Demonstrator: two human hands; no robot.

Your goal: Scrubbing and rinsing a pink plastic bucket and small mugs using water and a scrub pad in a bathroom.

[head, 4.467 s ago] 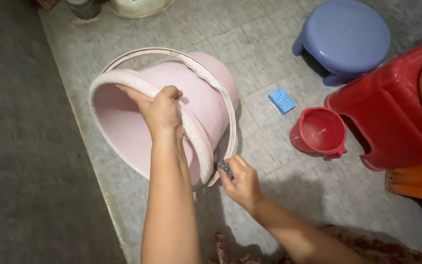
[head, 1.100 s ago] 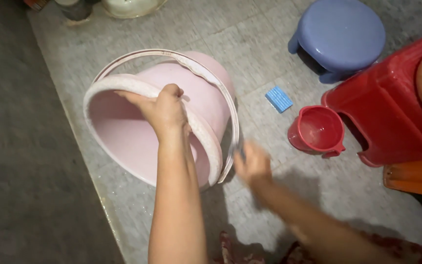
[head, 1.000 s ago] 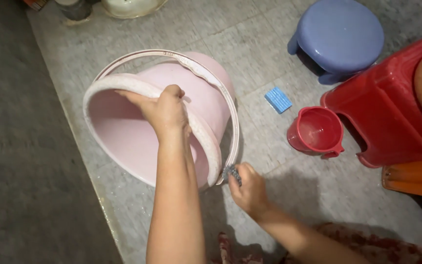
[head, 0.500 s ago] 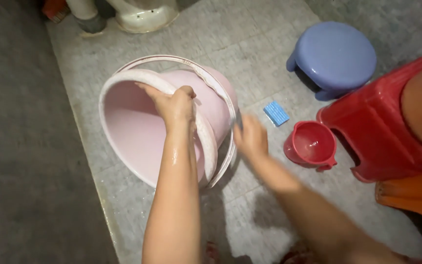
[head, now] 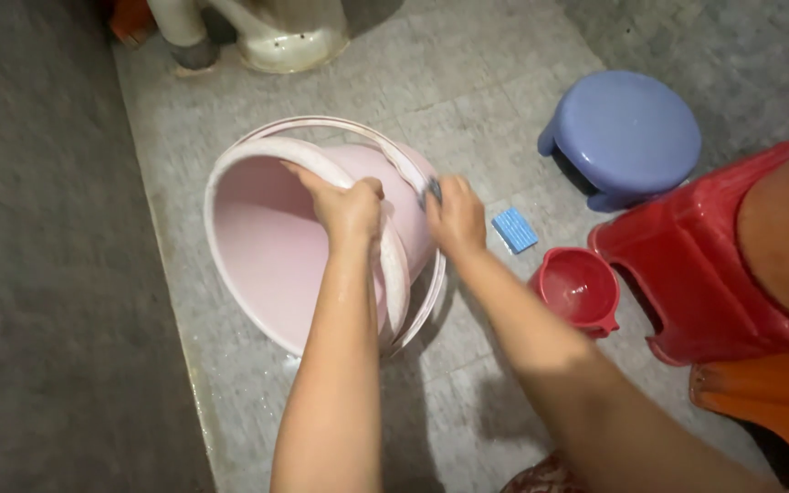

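Shifted since the earlier frame: right hand (head: 455, 215), from the pink bucket's (head: 267, 246) lower rim up to its upper right side. It is closed on a small dark scrubber (head: 432, 191), mostly hidden. Left hand (head: 349, 208) grips the rim at frame centre. Bucket tilted on grey floor (head: 468, 82); bucket base hidden.

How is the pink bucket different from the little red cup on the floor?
The pink bucket is far larger than the red cup. The bucket lies tipped on its side, mouth toward the camera; the cup stands upright, mouth up. The left hand grips the bucket's rim and the right hand presses its outer wall, while the cup sits untouched. Both are round, open plastic vessels on the grey floor.
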